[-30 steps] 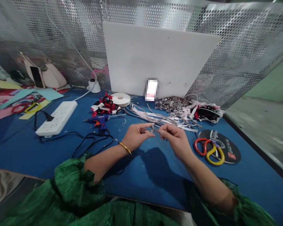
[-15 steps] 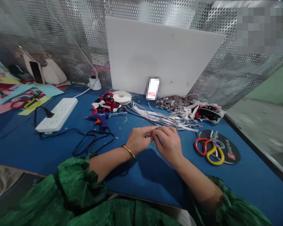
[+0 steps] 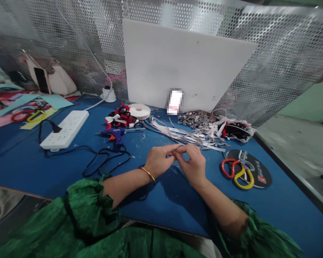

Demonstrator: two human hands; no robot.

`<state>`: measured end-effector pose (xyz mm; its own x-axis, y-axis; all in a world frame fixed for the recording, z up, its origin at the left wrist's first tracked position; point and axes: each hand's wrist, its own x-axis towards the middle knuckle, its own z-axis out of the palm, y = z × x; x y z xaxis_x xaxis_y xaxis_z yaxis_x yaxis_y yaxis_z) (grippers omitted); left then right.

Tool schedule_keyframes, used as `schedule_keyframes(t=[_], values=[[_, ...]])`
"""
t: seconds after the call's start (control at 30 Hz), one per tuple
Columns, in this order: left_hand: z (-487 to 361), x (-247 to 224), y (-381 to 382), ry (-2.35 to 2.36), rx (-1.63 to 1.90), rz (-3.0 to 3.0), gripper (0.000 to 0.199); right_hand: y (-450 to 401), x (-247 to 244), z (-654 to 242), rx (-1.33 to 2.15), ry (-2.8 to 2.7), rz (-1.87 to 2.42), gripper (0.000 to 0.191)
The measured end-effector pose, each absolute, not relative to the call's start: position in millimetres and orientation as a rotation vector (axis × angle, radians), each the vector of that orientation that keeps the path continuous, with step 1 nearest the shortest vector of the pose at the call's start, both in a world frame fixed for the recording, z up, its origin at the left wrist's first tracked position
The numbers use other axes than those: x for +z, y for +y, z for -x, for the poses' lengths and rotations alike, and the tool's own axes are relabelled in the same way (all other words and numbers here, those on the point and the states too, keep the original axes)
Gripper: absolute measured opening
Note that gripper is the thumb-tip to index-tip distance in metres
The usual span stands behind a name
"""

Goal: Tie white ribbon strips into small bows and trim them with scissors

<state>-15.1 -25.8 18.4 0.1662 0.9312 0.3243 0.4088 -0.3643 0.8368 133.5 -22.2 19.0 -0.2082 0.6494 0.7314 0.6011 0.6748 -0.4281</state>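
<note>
Above the blue table my left hand (image 3: 160, 159) and my right hand (image 3: 191, 163) meet at the fingertips. Both are closed in a pinch around something small and greyish, mostly covered by the fingers; I cannot make out its kind. Just beyond the hands lie cut strips of white and grey ribbon (image 3: 174, 133). A heap of small grey ribbon pieces (image 3: 195, 118) sits behind them. To the left rests a blue glue gun (image 3: 114, 134) with a black cord. Right of my hands, scissors (image 3: 244, 178) with a red and a yellow handle lie on a black round disc (image 3: 264, 168).
A white power strip (image 3: 66, 130) and a ribbon roll (image 3: 140, 111) stand to the left, near red, black and white bows (image 3: 118, 116). A white board (image 3: 188, 64) leans behind, a lit phone (image 3: 174, 102) before it. Coloured sheets and another pair of scissors (image 3: 36, 115) lie far left.
My right hand's fingers have shifted, with thumb and forefinger now forming a wider loop. My left hand stays nearly still. The other person's hand at far left has gone out of view.
</note>
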Motion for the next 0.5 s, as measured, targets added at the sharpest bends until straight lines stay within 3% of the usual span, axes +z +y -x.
schedule_keyframes(t=[0.17,0.33,0.5], values=[[14,27,-32,1.293,1.105,-1.913,0.042,-26,18,-125,0.301,-1.635,1.122,0.019],[14,28,-34,1.2,1.091,-1.893,0.041,-25,24,-121,0.763,-1.419,1.128,0.042],[13,25,-29,0.989,1.049,-1.704,0.042,-22,27,-124,1.318,-1.235,1.036,0.02]])
